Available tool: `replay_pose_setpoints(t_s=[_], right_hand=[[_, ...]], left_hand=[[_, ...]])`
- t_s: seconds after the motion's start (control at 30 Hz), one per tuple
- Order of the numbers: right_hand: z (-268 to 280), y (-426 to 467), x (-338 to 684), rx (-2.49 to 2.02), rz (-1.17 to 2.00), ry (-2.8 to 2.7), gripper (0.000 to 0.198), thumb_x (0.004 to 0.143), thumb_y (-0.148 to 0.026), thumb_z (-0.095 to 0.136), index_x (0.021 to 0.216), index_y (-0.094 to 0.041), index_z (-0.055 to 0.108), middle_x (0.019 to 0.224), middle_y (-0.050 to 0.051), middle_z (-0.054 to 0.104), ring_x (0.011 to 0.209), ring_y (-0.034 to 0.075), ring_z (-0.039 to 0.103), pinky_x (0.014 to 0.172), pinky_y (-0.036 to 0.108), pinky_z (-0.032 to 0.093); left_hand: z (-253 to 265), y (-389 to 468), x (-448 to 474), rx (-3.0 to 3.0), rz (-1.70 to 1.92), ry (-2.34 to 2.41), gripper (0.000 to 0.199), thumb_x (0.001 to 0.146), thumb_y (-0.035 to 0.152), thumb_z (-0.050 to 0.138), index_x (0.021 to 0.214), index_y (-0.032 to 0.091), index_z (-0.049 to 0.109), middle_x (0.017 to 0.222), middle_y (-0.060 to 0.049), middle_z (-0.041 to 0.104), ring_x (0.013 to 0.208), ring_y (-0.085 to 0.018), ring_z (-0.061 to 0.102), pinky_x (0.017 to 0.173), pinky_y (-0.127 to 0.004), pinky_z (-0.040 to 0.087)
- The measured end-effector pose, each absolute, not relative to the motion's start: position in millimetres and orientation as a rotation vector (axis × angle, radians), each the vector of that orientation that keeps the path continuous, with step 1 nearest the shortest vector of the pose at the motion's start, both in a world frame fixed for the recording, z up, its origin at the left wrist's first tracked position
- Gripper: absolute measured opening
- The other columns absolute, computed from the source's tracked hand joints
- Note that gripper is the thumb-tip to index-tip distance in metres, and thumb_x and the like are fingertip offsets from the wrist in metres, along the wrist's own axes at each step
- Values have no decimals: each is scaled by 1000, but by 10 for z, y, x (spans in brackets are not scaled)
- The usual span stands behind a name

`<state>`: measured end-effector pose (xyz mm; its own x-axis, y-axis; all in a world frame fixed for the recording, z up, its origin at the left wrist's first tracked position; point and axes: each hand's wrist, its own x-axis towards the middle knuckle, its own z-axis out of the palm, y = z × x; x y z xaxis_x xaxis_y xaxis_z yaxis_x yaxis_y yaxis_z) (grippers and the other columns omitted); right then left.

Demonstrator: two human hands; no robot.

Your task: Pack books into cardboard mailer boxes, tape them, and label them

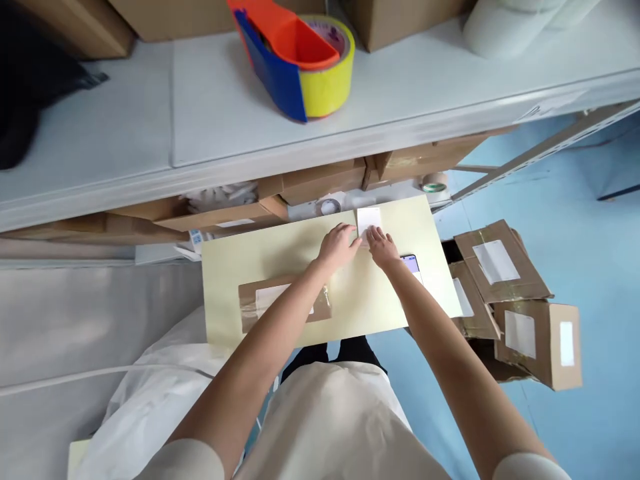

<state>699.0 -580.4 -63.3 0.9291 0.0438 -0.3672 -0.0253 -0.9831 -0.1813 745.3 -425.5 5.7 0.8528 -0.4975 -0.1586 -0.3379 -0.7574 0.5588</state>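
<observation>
Both of my hands are at the far side of a pale yellow tabletop [360, 287], by a small white paper slip [369, 217]. My right hand [383, 248] rests with its fingertips on the lower part of the slip, fingers stretched out. My left hand [337, 247] is at the slip's left edge, thumb and fingers apart; whether it touches the paper I cannot tell. Beside my right wrist lies a phone [411, 263] with a lit screen, partly covered by the forearm. A flat cardboard parcel [247, 303] with a white label lies under my left forearm.
A grey shelf [210, 107] runs above the table and carries a yellow tape roll [327, 90] in a red and blue dispenser. Labelled cardboard boxes [520, 293] are piled on the blue floor at right. More tape rolls [434, 182] and open boxes sit behind the table.
</observation>
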Motion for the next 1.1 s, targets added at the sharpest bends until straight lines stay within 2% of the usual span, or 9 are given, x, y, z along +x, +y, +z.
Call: replay_pose_setpoints(t_s=[0.27,0.43,0.57,0.63,0.73,0.83,0.9,1.0,1.1], right_hand=[[-750,-5819,6701,-2961,336,-341,45,86,-1,32,127,-9,50,134,20,50,124,27,45,96,41,38],[-738,-5937,6735,-2948,226,-320,35,85,0,35,102,-13,63,101,12,68,92,21,60,90,35,38],[-646,-5969,6831,-2937,-19,-241,29,89,-7,36,95,-16,63,83,9,66,79,20,57,91,36,37],[-552,-5969,6861,-2860,-131,-249,28,92,-14,35,99,-19,61,86,8,64,83,21,55,94,39,36],[-407,-6001,6912,-2639,-280,-152,27,92,-33,42,114,-23,56,106,10,60,102,25,53,98,45,34],[-354,-6079,7033,-2419,-320,19,56,85,-54,50,130,-21,44,127,14,49,122,31,42,97,50,36],[-394,-6118,7149,-2305,-220,14,62,82,-59,51,131,-21,43,128,14,50,122,30,43,94,48,40],[-504,-6097,7296,-2169,-44,-47,51,84,-61,48,113,-19,57,104,10,63,99,23,58,83,38,46],[-580,-6000,7347,-2149,-12,-41,47,88,-59,41,89,-17,62,78,5,63,73,18,58,69,31,46]], left_hand=[[-365,-4359,7463,2576,-671,-435,18,83,23,52,97,21,63,99,-7,70,94,-22,64,80,-33,50],[-426,-4335,7521,2461,-667,-390,20,83,24,52,98,19,64,95,-7,70,89,-21,64,81,-34,50],[-380,-4357,7590,2309,-428,-602,40,70,16,63,110,18,61,115,-7,63,108,-21,57,95,-34,45],[-331,-4373,7584,2259,-336,-714,36,70,15,63,106,20,63,118,-5,61,112,-22,55,98,-35,42],[-279,-4379,7554,2181,-319,-698,14,84,21,52,92,21,64,99,-4,67,98,-19,61,92,-35,44],[-316,-4341,7564,1998,-224,-493,24,91,37,46,100,20,59,93,-4,68,90,-18,63,83,-31,48],[-391,-4298,7615,1872,-138,-331,36,91,49,43,109,21,55,98,-5,67,93,-17,64,82,-29,49],[-507,-4224,7730,1786,-36,-168,48,88,59,41,119,23,48,107,-7,64,101,-17,63,89,-30,48],[-509,-4166,7800,1824,86,-85,50,89,57,40,128,24,41,119,-9,58,115,-20,55,98,-35,43]])
